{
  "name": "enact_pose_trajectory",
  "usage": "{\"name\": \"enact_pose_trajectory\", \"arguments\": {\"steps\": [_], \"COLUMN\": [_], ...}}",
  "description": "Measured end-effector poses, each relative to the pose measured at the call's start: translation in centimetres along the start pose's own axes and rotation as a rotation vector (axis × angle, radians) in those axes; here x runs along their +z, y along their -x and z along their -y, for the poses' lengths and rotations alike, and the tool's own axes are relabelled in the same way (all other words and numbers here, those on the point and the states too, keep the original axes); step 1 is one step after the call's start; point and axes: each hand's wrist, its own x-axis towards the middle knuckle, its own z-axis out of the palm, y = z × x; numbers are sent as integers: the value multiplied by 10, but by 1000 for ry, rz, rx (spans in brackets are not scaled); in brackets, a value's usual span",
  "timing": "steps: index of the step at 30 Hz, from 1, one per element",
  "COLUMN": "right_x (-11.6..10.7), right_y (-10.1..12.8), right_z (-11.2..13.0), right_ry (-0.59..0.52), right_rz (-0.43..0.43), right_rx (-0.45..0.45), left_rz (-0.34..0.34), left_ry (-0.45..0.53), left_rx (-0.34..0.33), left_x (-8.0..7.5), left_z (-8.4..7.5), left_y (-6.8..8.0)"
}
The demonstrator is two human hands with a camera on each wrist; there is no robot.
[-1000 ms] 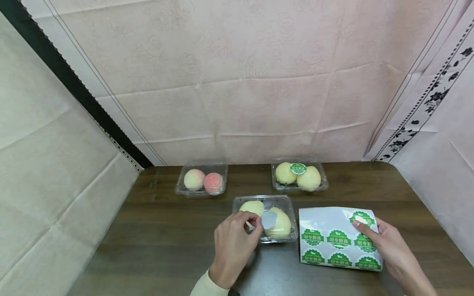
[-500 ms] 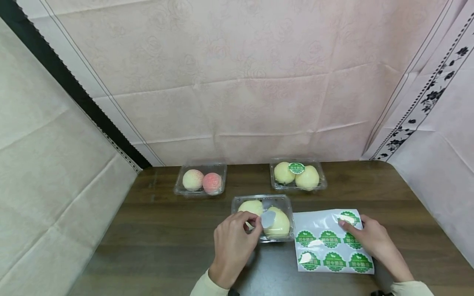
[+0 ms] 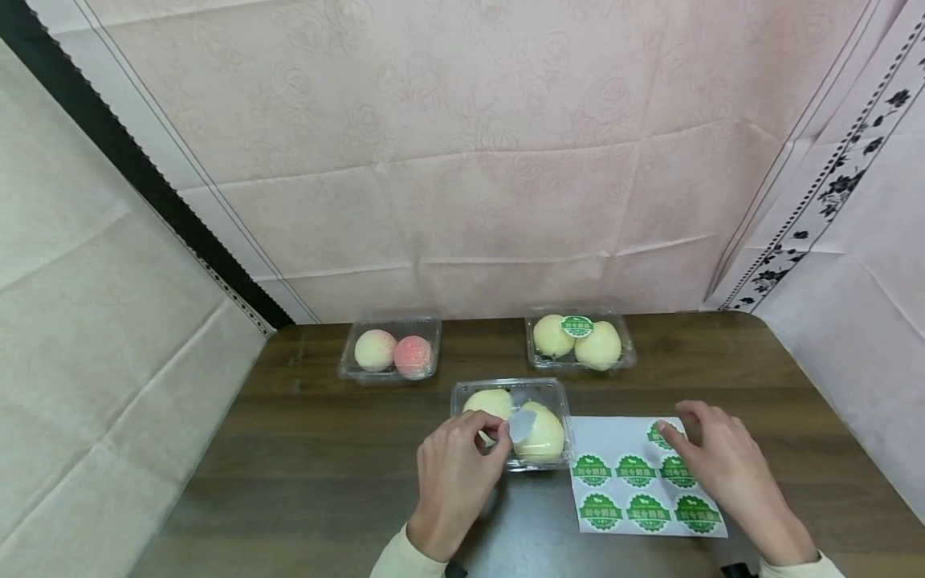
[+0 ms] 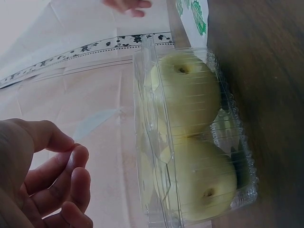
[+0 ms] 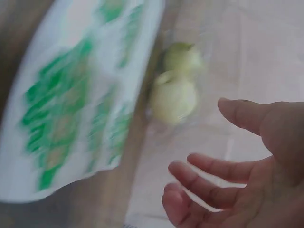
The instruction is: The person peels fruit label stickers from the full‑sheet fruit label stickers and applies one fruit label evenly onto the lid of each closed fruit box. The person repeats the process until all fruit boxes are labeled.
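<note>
Left hand [image 3: 457, 482] pinches a sticker [image 3: 522, 426] above the near box [image 3: 542, 465]. Right hand [image 3: 728, 466], fingers spread, is above the sheet [image 3: 613, 445], right of the box.

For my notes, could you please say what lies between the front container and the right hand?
In the head view, the sheet of green stickers.

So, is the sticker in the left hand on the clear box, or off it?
Off. The left hand pinches the sticker; the left wrist view shows a gap before the clear box.
</note>
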Motion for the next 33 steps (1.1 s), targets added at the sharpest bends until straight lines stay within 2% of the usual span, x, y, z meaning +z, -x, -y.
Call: {"name": "enact_pose_trajectory", "arguments": {"steps": [6,9,11,13,19,22,26,30,33], "right_x": [-6,-3,1,6,26,37,48,52,52], "right_y": [17,24,30,35,43,40,37,35,35], "right_z": [39,58,71,84,120,133,144,149,149], "right_ry": [-101,-209,-296,-389,-568,-562,-512,-493,-475], "right_rz": [-136,-202,-214,-183,22,74,107,111,81], "right_rx": [-148,-238,-306,-375,-519,-549,-514,-490,-481], "left_rz": [-13,-32,-50,-75,-171,-220,-266,-274,-268], "left_ry": [18,14,9,0,-39,-80,-127,-148,-153], "left_rx": [9,23,38,64,203,282,371,430,456], "left_x": [-1,-1,-1,-1,-2,-4,-7,-8,-8], "left_z": [-1,-2,-2,-3,-5,-7,-10,-11,-10], "left_y": [0,0,1,1,2,1,1,0,0]}}
